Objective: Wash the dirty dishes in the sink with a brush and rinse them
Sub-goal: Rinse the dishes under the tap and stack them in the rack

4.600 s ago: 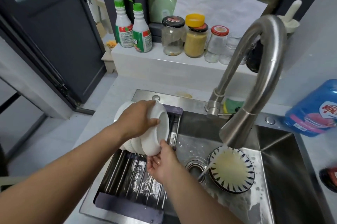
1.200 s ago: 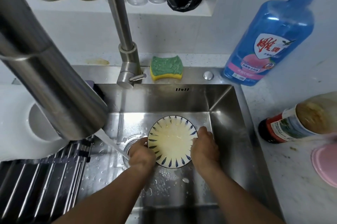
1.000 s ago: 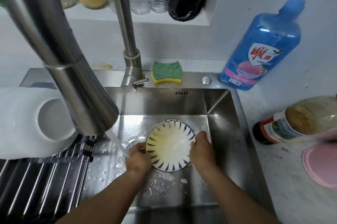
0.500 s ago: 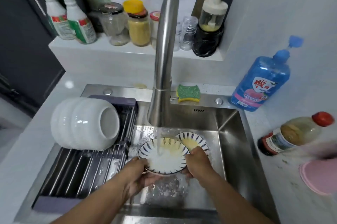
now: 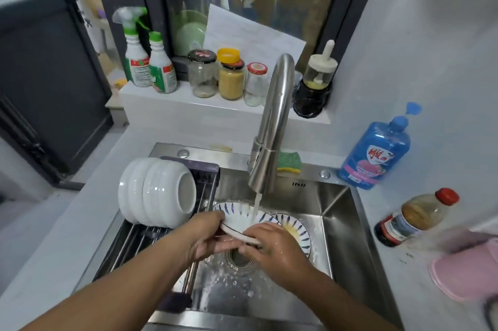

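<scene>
Blue detergent bottle: white shield label, two red Chinese characters, probably "雕牌"; small print on pink band below too fine to read.
Two green-capped bottles: red-green labels, text blurred.
Black jar lid: red marking, illegible.
Brown sauce bottle: label unreadable.

The near rim of the held plate is covered by the left hand and the right hand, and the drain shows only in part below them. The second plate lies partly hidden behind the right hand and the held plate. The faucet covers the left end of the sponge. The pink thing on the counter is blurred and cut by the right edge; the print on the blue bottle is too small to read
</scene>
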`<state>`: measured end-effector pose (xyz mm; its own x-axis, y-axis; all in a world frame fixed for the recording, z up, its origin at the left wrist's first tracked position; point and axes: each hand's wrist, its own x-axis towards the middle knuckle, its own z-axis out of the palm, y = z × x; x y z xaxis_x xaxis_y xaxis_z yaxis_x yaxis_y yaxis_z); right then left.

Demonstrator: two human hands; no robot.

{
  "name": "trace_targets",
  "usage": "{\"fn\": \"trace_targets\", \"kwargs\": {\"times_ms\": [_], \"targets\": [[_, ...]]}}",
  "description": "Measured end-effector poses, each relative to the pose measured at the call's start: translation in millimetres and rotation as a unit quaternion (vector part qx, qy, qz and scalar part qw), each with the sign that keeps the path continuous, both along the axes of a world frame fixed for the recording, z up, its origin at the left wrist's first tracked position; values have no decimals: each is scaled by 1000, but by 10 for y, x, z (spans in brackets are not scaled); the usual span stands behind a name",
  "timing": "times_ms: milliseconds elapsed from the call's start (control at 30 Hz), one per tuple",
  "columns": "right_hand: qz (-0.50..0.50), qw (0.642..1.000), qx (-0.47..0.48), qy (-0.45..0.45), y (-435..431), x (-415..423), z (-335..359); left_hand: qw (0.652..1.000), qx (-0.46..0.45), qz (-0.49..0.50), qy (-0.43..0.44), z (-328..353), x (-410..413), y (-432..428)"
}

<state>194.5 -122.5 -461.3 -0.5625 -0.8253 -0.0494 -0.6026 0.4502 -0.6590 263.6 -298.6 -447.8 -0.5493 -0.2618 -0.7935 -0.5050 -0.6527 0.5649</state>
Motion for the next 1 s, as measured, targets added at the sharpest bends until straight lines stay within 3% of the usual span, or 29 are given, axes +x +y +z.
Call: {"fn": "trace_targets", "kwargs": {"times_ms": [133,300,400,467,633,800,933,1000], "targets": [[-77,984,-54,-149,-129,-134,186,998,50,-8,32,67,44,-95],[-114,964,-30,-240,-147,-487,310,975,-136,-149,89,-8,143,-218],[-105,954,-13,-280,-76,-609,338,946,-188,-208,163,-23,171,-303],[-93,949,-13,-301,-52,-643,332,932,-218,-242,158,-40,164,-349],[-138,954,-14,-265,-173,-630,277,912,-228,-295,172,9,133,-310],[-239,962,-21,-129,-567,-374,139,939,-183,-236,171,34,98,-83],[-274,946,-37,-169,-874,-217,1,950,-167,-198,176,86,144,-26],[-335,915,-22,-224,-946,-282,67,959,-152,-165,176,119,198,-59]]}}
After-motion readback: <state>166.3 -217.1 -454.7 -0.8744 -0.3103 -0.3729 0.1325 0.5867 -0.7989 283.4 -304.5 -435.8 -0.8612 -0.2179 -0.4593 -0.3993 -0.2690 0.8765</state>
